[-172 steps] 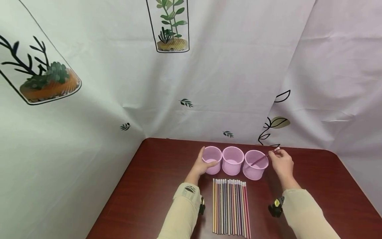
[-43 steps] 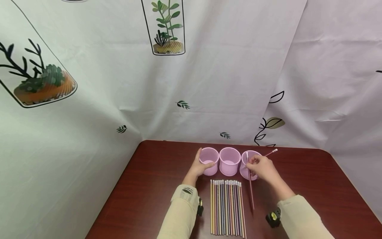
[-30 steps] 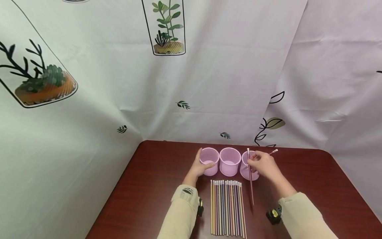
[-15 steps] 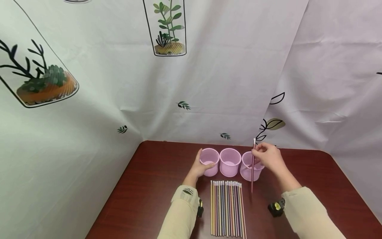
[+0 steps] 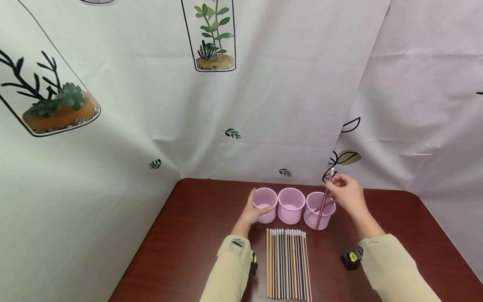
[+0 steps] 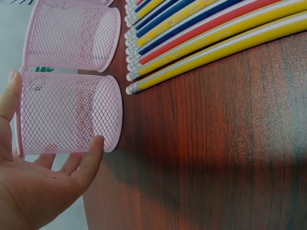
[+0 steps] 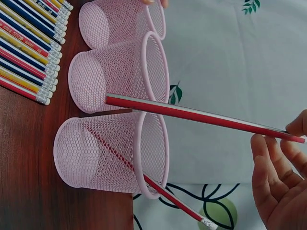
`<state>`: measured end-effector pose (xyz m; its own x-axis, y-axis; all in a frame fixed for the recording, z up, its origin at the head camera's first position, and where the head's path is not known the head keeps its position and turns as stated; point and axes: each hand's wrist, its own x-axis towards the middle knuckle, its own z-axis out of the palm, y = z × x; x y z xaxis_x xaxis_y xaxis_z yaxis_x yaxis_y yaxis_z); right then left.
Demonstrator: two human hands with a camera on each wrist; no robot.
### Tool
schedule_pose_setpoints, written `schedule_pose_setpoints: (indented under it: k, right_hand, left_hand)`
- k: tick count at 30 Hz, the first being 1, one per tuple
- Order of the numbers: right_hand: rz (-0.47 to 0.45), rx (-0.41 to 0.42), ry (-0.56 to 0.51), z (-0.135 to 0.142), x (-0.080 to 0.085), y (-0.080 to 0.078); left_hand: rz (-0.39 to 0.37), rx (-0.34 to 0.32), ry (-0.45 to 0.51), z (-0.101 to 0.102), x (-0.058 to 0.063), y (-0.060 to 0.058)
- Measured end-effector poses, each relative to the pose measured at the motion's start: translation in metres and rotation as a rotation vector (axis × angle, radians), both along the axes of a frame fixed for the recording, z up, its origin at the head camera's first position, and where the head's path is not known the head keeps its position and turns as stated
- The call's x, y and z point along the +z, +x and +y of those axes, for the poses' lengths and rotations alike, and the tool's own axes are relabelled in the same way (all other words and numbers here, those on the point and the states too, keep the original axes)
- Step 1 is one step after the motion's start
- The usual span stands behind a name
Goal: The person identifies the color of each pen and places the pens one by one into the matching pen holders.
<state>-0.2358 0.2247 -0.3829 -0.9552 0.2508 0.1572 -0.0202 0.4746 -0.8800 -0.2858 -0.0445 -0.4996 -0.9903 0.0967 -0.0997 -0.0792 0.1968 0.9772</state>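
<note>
My left hand (image 5: 251,211) holds the left of three pink mesh pencil cups (image 6: 67,112), fingers and thumb spread round its side and rim. My right hand (image 5: 349,195) pinches a red pencil (image 7: 201,118) close to its white eraser. That pencil slants with the eraser up; its lower end is outside the cups, in front of the right cup (image 5: 329,219) in the head view. Another red pencil (image 7: 168,194) leans inside the right cup, eraser sticking out over the rim. Between the outer cups stands the middle cup (image 5: 290,217), with nothing seen in it.
Several striped pencils (image 5: 286,264) lie side by side in front of the cups, erasers toward them. Everything stands on a dark red-brown table (image 5: 177,251). A pale printed cloth (image 5: 294,105) hangs behind the table's back edge. Each wrist carries a small black camera.
Earlier my right hand put one red pencil in the right cup. It now has another from the row's right end, raised up and to the right, tilting. My left hand stays.
</note>
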Motion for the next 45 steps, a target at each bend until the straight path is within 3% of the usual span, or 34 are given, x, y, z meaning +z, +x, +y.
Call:
schedule_pose_setpoints:
  k: [8,16,20,25,31,45]
  right_hand:
    - [0.072,-0.137,-0.032,0.002,0.004,0.000]
    - [0.156,-0.243,-0.143,0.005,0.002,-0.001]
    - [0.172,-0.272,-0.107,0.007,-0.006,0.000]
    - [0.126,-0.294,-0.086,0.011,-0.020,0.002]
    - [0.006,-0.295,-0.152,0.017,-0.039,0.003]
    - [-0.109,-0.343,-0.289,0.022,-0.071,0.003]
  left_hand:
    - [-0.011,0.003,0.009,0.000,0.001,0.002]
    - [0.006,-0.002,0.008,0.000,0.001,0.001]
    - [0.004,-0.002,0.019,0.000,0.001,0.001]
    - [0.005,-0.003,0.025,0.000,0.001,0.001]
    - [0.018,-0.003,0.021,0.000,0.002,0.002]
    - [0.016,-0.002,0.018,0.000,0.000,0.001]
